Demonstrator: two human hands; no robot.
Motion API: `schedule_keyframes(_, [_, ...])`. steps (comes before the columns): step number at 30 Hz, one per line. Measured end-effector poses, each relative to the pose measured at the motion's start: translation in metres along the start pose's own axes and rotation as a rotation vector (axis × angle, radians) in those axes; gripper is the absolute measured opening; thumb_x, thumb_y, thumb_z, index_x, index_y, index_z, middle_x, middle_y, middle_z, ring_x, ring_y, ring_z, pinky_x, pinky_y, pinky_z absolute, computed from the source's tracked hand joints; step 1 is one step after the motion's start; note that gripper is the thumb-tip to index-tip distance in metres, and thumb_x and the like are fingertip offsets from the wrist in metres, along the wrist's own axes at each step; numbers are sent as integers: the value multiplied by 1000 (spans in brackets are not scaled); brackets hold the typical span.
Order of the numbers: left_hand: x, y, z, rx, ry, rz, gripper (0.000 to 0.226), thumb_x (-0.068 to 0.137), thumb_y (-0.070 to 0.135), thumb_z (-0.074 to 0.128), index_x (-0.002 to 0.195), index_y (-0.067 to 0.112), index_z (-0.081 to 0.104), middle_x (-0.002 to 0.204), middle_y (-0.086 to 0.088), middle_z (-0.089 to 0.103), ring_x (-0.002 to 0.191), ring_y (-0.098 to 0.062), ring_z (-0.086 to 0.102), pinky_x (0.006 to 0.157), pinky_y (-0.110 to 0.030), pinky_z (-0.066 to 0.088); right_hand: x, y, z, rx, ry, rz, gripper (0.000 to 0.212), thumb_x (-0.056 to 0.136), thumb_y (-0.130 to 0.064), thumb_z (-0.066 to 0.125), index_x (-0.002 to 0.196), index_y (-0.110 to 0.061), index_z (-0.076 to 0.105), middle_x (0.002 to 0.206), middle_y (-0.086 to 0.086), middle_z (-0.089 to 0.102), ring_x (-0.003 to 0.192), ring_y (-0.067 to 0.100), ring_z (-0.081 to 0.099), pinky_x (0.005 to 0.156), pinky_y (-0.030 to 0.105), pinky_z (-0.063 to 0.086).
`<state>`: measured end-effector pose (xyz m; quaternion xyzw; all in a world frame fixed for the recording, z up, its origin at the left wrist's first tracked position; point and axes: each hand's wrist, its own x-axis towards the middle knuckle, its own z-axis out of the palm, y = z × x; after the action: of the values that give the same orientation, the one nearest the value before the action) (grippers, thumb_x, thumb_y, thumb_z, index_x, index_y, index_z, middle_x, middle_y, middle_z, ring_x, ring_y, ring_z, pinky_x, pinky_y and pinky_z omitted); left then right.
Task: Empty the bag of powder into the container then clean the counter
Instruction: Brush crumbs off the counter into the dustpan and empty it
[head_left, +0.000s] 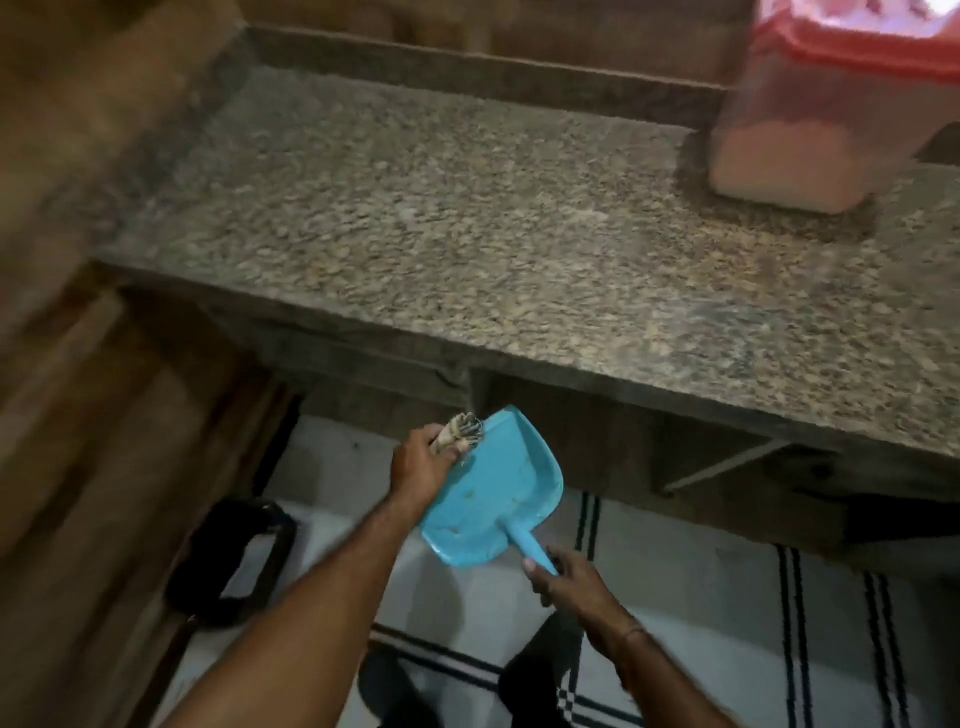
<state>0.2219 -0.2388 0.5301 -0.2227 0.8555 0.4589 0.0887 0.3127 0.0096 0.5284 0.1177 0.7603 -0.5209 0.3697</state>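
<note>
Below table (467, 234) edge: my right grip (566, 582) clasping dustpan (493, 493) handle, left grip (423, 462) clutching brush (460, 434). Am aiming for level pan, bristles tapping inside, nothing spilling.

Speckled granite counter (467, 234); a clear, red-lidded container (795, 88) of pale powder (779, 166) stands at its far right.

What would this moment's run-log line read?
phase: sweeping up | left hand: grips small brush at blue dustpan rim | right hand: grips dustpan handle, below counter edge | container: on counter, holds powder
</note>
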Motion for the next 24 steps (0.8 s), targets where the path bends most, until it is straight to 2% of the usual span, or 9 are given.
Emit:
schedule_keyframes(3, [-24,-68,-60,-152,84,-207,43,76,51,75,100,16,76,89,0,77,83,-19,69,77,-36,56,2,-29,56,-94,-65,-32,17,98,-29,67,102,-14,64,83,4,64,70,11,59,65,27,56])
schedule_keyframes(5, [-43,-126,-101,-271,160,-319,61,65,64,71,102,16,76,92,-3,78,88,-25,73,81,-44,61,3,-47,100,-160,-100,-46,19,99,-28,66,103,-10,66,78,3,63,65,9,57,57,21,53])
schedule_keyframes(6, [-50,-154,-116,-312,184,-374,62,64,65,71,100,15,75,92,-6,78,87,-28,74,79,-46,62,3,-53,118,-181,-119,-43,17,99,-27,65,103,-10,66,78,3,63,64,9,56,52,15,50])
schedule_keyframes(9, [-89,-212,-173,-408,258,-471,41,79,49,77,92,12,69,90,-14,76,83,-30,72,72,-39,57,10,-64,184,-258,-203,-39,18,100,-25,63,107,-9,65,81,6,62,65,10,57,54,15,51])
schedule_keyframes(12, [-110,-260,-220,-457,377,-518,39,78,50,75,92,14,69,95,-13,77,92,-32,72,81,-39,57,22,-71,247,-340,-275,-61,21,100,-24,64,107,-4,67,80,7,61,65,10,58,60,26,53])
schedule_keyframes(14, [-117,-296,-244,-503,462,-562,47,75,52,72,92,8,72,87,-10,75,83,-27,69,73,-37,55,40,-69,295,-401,-301,-38,19,99,-22,65,105,-5,68,76,4,60,64,10,57,56,23,51])
schedule_keyframes(17, [-121,-341,-258,-614,507,-634,25,90,34,76,89,10,68,73,-4,63,71,-22,59,56,-27,41,72,-61,350,-474,-327,5,19,94,-24,70,99,-6,69,68,2,60,60,15,55,52,23,45])
schedule_keyframes(21, [-108,-425,-258,-673,593,-749,29,90,37,75,95,9,70,75,-8,67,67,-22,58,56,-28,41,135,-43,433,-548,-360,27,5,97,-14,67,94,-10,67,68,1,62,56,11,57,50,20,46])
schedule_keyframes(24, [-83,-486,-248,-710,649,-814,29,86,40,75,91,11,71,79,-8,72,73,-24,64,64,-34,46,209,-16,500,-803,-430,-19,23,96,-38,63,94,-16,64,85,3,65,77,20,62,70,35,55])
